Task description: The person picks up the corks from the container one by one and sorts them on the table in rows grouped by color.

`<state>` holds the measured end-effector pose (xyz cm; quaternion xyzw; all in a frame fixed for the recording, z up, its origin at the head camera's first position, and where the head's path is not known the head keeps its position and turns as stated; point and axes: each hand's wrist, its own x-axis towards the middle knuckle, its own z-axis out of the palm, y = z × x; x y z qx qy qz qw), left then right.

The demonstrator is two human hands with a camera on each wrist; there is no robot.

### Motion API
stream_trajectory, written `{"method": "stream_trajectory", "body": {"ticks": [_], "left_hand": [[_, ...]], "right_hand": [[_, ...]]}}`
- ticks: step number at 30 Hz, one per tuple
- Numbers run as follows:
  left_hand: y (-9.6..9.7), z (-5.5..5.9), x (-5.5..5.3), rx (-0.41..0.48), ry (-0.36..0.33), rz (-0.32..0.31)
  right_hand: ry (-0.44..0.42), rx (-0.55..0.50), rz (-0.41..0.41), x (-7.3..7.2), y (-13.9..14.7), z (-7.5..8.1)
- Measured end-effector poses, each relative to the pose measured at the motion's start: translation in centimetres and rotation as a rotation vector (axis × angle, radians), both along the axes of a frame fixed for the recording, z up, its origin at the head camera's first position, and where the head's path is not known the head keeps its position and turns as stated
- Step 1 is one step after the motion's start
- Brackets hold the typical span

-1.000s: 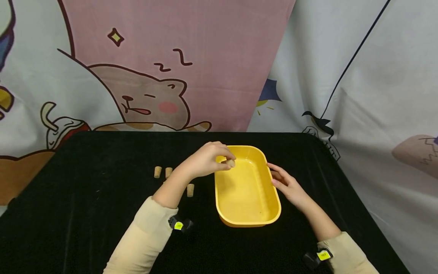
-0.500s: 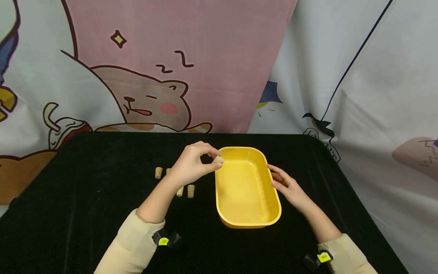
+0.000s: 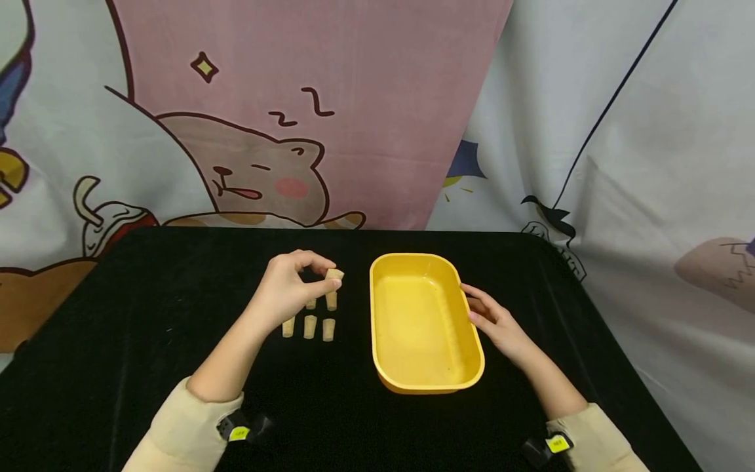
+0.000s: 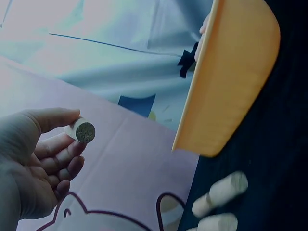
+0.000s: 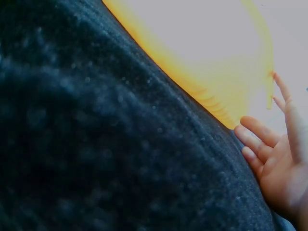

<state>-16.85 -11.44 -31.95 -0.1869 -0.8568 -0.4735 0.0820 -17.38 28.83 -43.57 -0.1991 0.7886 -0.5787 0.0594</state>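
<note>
A pale cork [image 3: 334,274] is pinched between the thumb and fingertips of my left hand [image 3: 283,288], raised above the table. In the left wrist view the round end of this cork [image 4: 85,132] faces the camera. Below and beside that hand, several more corks [image 3: 309,326] stand in short rows on the black cloth; the hand covers part of the group. A yellow plastic tub [image 3: 377,341] sits right of them, with no cork visible inside. My right hand [image 3: 498,324] rests against the tub's right side, its fingers loosely extended and touching the rim.
Black cloth [image 3: 147,367] covers the table, which ends at a back edge before a printed curtain [image 3: 377,131]. Dark wrist cameras are strapped at both sleeves [image 3: 183,426].
My left hand has moved left from over the tub's edge to above the corks, still holding its cork. The right hand and tub have stayed in place.
</note>
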Motion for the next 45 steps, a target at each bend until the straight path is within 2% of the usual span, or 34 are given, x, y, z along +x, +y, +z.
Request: {"method": "stream_trajectory", "body": {"ticks": [9, 20, 29, 37, 45], "left_hand": [[-3.4, -1.0, 0.4, -0.012, -0.092, 0.040], [-6.7, -3.4, 0.7, -0.050, -0.165, 0.084], [-8.8, -6.1, 0.4, -0.091, -0.184, 0.114], [-9.9, -7.9, -0.4, -0.108, -0.265, 0.111], [-10.2, -8.7, -0.5, -0.106, -0.335, 0.146]], "right_hand": [[0.006, -0.003, -0.002, 0.1, 0.1, 0.0], [0.013, 0.007, 0.003, -0.1, 0.2, -0.1], [0.004, 0.025, -0.005, -0.2, 0.2, -0.2], [0.001, 0.025, -0.002, -0.2, 0.1, -0.2], [-0.012, 0.017, 0.000, -0.2, 0.3, -0.2]]}}
